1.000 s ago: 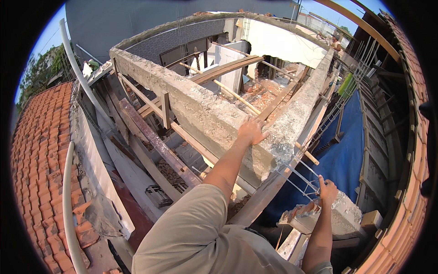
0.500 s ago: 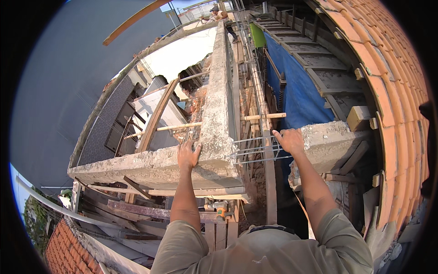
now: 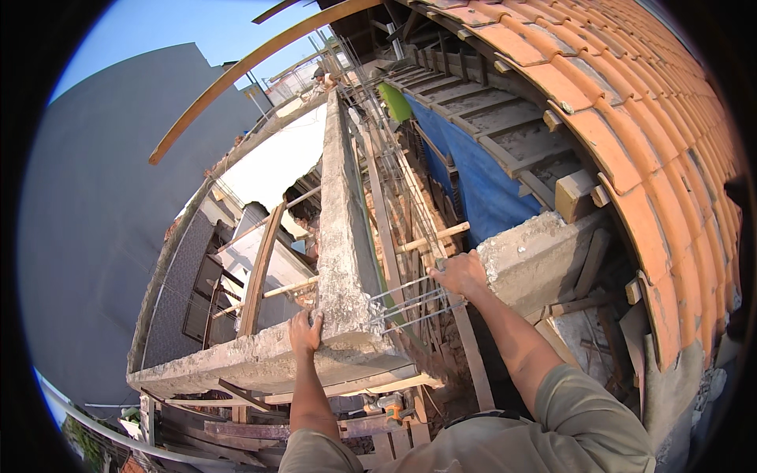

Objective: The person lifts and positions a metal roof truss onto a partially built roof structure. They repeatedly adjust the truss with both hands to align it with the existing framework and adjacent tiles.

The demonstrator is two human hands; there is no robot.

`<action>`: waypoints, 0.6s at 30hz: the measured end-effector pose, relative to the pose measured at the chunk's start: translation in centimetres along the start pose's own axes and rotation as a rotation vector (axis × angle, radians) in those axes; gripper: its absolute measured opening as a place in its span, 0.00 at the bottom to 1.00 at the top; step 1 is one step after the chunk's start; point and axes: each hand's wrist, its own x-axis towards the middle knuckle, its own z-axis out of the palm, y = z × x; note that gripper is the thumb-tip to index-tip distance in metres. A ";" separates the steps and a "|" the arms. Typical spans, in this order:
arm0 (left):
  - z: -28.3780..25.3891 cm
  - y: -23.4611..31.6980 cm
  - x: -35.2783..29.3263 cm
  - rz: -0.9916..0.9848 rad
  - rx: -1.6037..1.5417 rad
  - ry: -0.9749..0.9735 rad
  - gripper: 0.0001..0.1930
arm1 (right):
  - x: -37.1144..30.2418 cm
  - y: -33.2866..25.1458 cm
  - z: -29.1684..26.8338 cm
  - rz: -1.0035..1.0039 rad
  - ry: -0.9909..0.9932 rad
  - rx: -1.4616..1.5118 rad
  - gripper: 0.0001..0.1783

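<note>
My left hand (image 3: 304,331) rests on the top edge of a rough concrete beam (image 3: 236,352), its fingers lying over the edge and the thumb to the right. To the right, my right hand (image 3: 461,275) reaches over the gap beside the beam's corner. Its fingers bend round the upper bar of the steel rebar (image 3: 414,301) that sticks out of the concrete; part of the grip is hidden. Just right of this hand is a broken concrete stub (image 3: 536,252). A second beam (image 3: 341,205) runs away from the corner.
Below the near beam lies an orange and grey power drill (image 3: 392,406) among planks. Clay roof tiles (image 3: 631,150) curve along the right, beside a blue tarp (image 3: 473,173). A long timber (image 3: 244,67) crosses overhead. Far off, a person (image 3: 321,79) is at the beam's end.
The view has tilted up and turned, showing more sky and roof. My right hand has come down onto the rebar's end. My left hand stays on the beam, its fingers closer together.
</note>
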 end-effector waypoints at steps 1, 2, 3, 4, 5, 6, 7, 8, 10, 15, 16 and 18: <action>0.1 0.0 -0.1 -0.005 -0.005 0.004 0.34 | 0.0 -0.1 -0.1 -0.006 0.011 -0.007 0.48; 0.2 0.0 -0.1 -0.031 -0.005 -0.013 0.34 | -0.1 -0.1 -0.1 -0.004 0.000 -0.023 0.49; 0.2 -0.1 -0.1 -0.015 -0.015 0.007 0.33 | 0.0 -0.1 -0.3 -0.013 -0.023 -0.033 0.51; 0.2 -0.1 -0.1 -0.015 -0.019 0.005 0.33 | 0.0 -0.1 -0.3 -0.027 -0.007 -0.041 0.51; 0.3 -0.1 -0.1 -0.019 -0.022 -0.002 0.33 | 0.0 -0.1 -0.3 -0.025 -0.009 -0.055 0.51; 0.3 -0.1 0.0 -0.013 -0.019 0.008 0.33 | -0.1 -0.1 -0.3 -0.018 -0.011 -0.072 0.51; 0.3 -0.1 0.0 -0.011 -0.016 0.013 0.33 | -0.1 0.0 -0.3 -0.028 -0.003 -0.054 0.51; 0.3 0.0 -0.1 -0.033 -0.005 -0.005 0.34 | -0.1 0.0 -0.3 -0.034 0.003 -0.041 0.51; 0.3 0.0 0.0 -0.005 -0.003 0.011 0.34 | -0.2 0.0 -0.3 -0.029 0.012 -0.024 0.51; 0.4 -0.2 -0.1 0.002 -0.027 0.032 0.34 | 0.0 0.0 -0.4 -0.035 0.005 0.001 0.50; 0.4 -0.3 -0.1 0.007 -0.030 0.032 0.34 | 0.0 0.1 -0.2 -0.051 0.015 0.008 0.50; 0.5 -0.3 -0.1 0.013 -0.026 0.039 0.34 | 0.2 0.3 0.2 -0.053 0.036 0.003 0.48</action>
